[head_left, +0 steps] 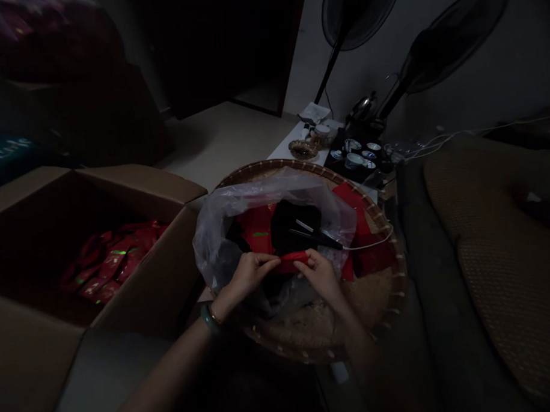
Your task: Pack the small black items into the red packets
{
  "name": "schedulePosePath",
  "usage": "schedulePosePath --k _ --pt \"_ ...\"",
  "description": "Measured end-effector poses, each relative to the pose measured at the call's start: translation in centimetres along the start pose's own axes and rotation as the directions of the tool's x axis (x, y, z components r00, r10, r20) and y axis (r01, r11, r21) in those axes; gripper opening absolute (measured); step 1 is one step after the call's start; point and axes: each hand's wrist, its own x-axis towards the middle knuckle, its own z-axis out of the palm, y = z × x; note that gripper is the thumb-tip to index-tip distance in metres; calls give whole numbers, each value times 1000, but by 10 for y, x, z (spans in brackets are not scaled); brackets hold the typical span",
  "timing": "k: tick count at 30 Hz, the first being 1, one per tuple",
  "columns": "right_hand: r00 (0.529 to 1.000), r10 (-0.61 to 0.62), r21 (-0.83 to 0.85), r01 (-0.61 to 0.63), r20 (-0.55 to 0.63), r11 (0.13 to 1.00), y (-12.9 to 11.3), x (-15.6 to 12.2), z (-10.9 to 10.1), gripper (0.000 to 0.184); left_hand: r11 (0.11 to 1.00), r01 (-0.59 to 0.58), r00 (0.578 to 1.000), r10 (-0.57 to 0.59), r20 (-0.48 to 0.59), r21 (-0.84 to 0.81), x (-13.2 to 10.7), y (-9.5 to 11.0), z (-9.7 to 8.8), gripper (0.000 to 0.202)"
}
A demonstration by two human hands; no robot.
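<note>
A small red packet is stretched level between my two hands, above a clear plastic bag. My left hand pinches its left end. On the right end, the thumb and fingers of my right hand are closed. Just beyond them lies a black tong-like tool with pale strips and a white cord. Red packets and dark contents show inside the open bag, partly hidden by my hands. Under everything is a round woven bamboo tray, with red sheets on its right side.
An open cardboard box with several red packets stands at left. Behind the tray are a tea set and a small basket. Two standing fans rise at the back. A seat with a woven mat is at right.
</note>
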Motion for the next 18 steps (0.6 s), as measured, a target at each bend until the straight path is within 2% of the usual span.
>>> schedulePosePath --k 3,5,7,9,12,13,15,18 --pt "986 38 66 -50 164 997 -1 -1 0 31 999 26 1000 -26 2 -45 1 -5 -1 30" --pt "955 70 76 -96 289 992 0 0 -1 37 998 25 1000 -24 17 -52 1 -6 -2 29" --pt "929 79 53 -105 361 993 3 1 -2 38 1000 15 999 -14 51 -18 1 -6 -3 31" --pt "928 46 -13 -44 371 999 6 4 -2 35 998 -15 999 13 41 63 1 -3 -5 32" --pt "923 6 -201 78 385 976 10 6 3 26 971 -113 991 126 -49 210 0 4 -7 29" --pt "919 -5 -275 123 394 954 10 7 6 23 958 -155 983 173 -59 240 -1 6 -8 32" --pt "918 -41 -430 225 396 874 10 5 14 19 934 -234 969 246 -10 269 -2 12 -8 35" --pt "927 -102 -643 327 361 692 7 1 25 22 917 -277 961 262 89 288 -4 18 -9 30"
